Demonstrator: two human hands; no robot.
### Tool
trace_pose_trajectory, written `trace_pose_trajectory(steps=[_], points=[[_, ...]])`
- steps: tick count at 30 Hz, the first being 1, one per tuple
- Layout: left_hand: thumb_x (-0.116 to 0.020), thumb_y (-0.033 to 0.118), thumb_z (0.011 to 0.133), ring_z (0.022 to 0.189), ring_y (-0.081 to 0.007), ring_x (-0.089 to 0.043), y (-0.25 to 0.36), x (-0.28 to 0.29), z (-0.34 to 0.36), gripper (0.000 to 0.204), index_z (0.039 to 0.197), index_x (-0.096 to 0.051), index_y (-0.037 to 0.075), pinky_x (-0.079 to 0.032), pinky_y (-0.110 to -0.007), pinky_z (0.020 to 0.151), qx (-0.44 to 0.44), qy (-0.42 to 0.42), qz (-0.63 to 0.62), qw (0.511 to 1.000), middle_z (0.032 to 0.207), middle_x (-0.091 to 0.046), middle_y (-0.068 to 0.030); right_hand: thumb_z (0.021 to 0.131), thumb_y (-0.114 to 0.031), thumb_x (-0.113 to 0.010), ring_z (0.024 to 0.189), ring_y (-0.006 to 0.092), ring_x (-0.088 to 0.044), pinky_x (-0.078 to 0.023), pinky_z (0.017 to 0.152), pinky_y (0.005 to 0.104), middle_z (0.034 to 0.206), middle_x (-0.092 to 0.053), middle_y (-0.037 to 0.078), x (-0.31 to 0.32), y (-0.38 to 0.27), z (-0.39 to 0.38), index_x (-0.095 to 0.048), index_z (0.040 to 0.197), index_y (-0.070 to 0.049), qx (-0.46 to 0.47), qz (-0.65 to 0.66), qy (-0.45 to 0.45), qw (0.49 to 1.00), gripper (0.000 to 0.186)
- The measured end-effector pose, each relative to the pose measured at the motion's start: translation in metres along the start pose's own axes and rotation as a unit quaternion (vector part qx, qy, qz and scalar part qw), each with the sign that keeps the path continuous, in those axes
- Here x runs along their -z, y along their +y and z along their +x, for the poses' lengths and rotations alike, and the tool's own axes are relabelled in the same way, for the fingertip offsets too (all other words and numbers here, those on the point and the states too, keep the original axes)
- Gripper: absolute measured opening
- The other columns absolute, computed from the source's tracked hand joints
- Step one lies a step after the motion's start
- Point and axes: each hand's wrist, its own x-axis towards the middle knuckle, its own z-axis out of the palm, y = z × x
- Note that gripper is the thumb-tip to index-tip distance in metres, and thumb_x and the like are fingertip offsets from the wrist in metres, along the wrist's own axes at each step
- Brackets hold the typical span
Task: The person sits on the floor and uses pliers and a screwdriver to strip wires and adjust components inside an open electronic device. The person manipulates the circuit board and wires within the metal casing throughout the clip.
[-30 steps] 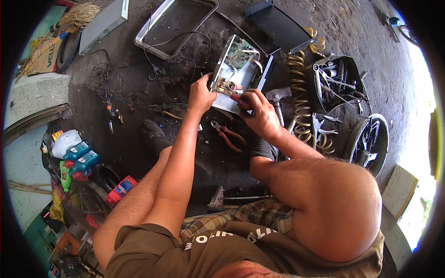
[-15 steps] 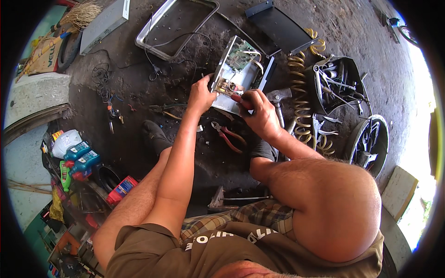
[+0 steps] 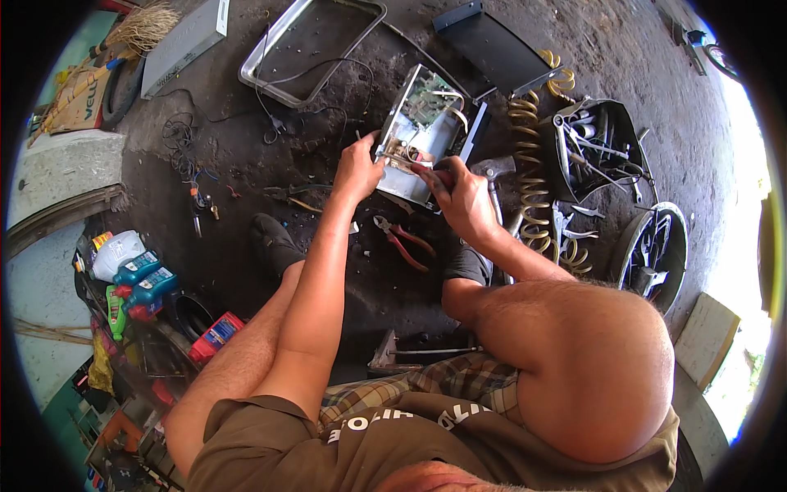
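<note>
My left hand (image 3: pixel 358 168) grips the left edge of an open metal electronics case (image 3: pixel 400 184), which has a green circuit board (image 3: pixel 424 98) and a pale ribbon cable inside. My right hand (image 3: pixel 464 201) is closed round a screwdriver with a dark reddish handle (image 3: pixel 443 175); its tip reaches among small parts at the case's near left corner, too small to make out. A hammer (image 3: pixel 496 168) lies just right of this hand. Red-handled cutters (image 3: pixel 406 246) and yellow-handled pliers (image 3: pixel 299 201) lie on the floor below the case.
A steel tray frame (image 3: pixel 311 8), dark metal cover (image 3: pixel 492 49) and grey box (image 3: pixel 184 45) lie beyond. A coiled yellow hose (image 3: pixel 534 189), two tool containers (image 3: pixel 594 184) (image 3: pixel 674 246) are rightward. Loose cables (image 3: pixel 176 139), bottles (image 3: pixel 152 287) and a tyre (image 3: pixel 123 90) are leftward.
My right hand and the screwdriver handle have turned slightly, and the case has shifted a very little. My left hand keeps its hold on the case's edge.
</note>
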Motion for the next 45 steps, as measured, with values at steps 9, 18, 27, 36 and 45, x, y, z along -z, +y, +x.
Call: trace_pose_trajectory(steps=[9, 18, 27, 36, 45], points=[[-0.082, 0.003, 0.082, 0.119, -0.0432, -0.073, -0.007, -0.007, -0.003, 0.062, 0.142, -0.066, 0.001, -0.057, -0.046, 0.102, -0.025, 0.016, -0.005, 1.000, 0.125, -0.076, -0.0282, 0.102, -0.026, -0.079, 0.067, 0.0381, -0.075, -0.056, 0.059, 0.0462, 0.074, -0.072, 0.019, 0.008, -0.005, 0.000, -0.064, 0.099, 0.001, 0.043, -0.067, -0.006, 0.997, 0.032], [-0.083, 0.004, 0.080, 0.119, -0.0447, -0.073, -0.008, -0.009, -0.003, 0.062, 0.140, -0.066, -0.001, -0.057, -0.047, 0.102, -0.027, 0.029, 0.000, 0.999, 0.125, -0.075, -0.0291, 0.101, -0.027, -0.080, 0.067, 0.0358, -0.074, -0.056, 0.061, 0.0453, 0.076, -0.073, 0.019, 0.004, -0.001, 0.000, -0.067, 0.098, 0.000, 0.061, -0.047, 0.006, 0.997, 0.030], [-0.080, 0.005, 0.080, 0.114, -0.0481, -0.073, -0.007, -0.009, -0.003, 0.058, 0.136, -0.068, -0.003, -0.057, -0.049, 0.098, -0.048, 0.048, 0.000, 0.998, 0.117, -0.075, -0.0318, 0.101, -0.031, -0.077, 0.075, 0.0425, -0.077, -0.061, 0.066, 0.0494, 0.082, -0.076, 0.023, 0.009, -0.027, 0.004, -0.067, 0.103, 0.001, 0.019, -0.094, -0.070, 0.993, 0.034], [-0.078, 0.003, 0.080, 0.111, -0.0498, -0.072, -0.004, -0.011, -0.002, 0.053, 0.132, -0.069, -0.002, -0.057, -0.051, 0.096, -0.049, 0.059, -0.002, 0.997, 0.114, -0.075, -0.0324, 0.100, -0.027, -0.076, 0.078, 0.0430, -0.076, -0.059, 0.067, 0.0537, 0.084, -0.076, 0.021, 0.003, -0.013, 0.004, -0.065, 0.121, -0.002, 0.171, -0.162, -0.126, 0.964, 0.034], [-0.076, 0.002, 0.081, 0.111, -0.0498, -0.071, 0.000, -0.013, -0.001, 0.050, 0.131, -0.070, -0.001, -0.057, -0.052, 0.095, -0.065, 0.070, 0.014, 0.995, 0.114, -0.075, -0.0312, 0.101, -0.017, -0.067, 0.082, 0.0423, -0.075, -0.059, 0.071, 0.0547, 0.089, -0.072, 0.024, 0.017, -0.029, 0.018, -0.062, 0.117, -0.004, 0.165, -0.255, -0.200, 0.932, 0.021]])
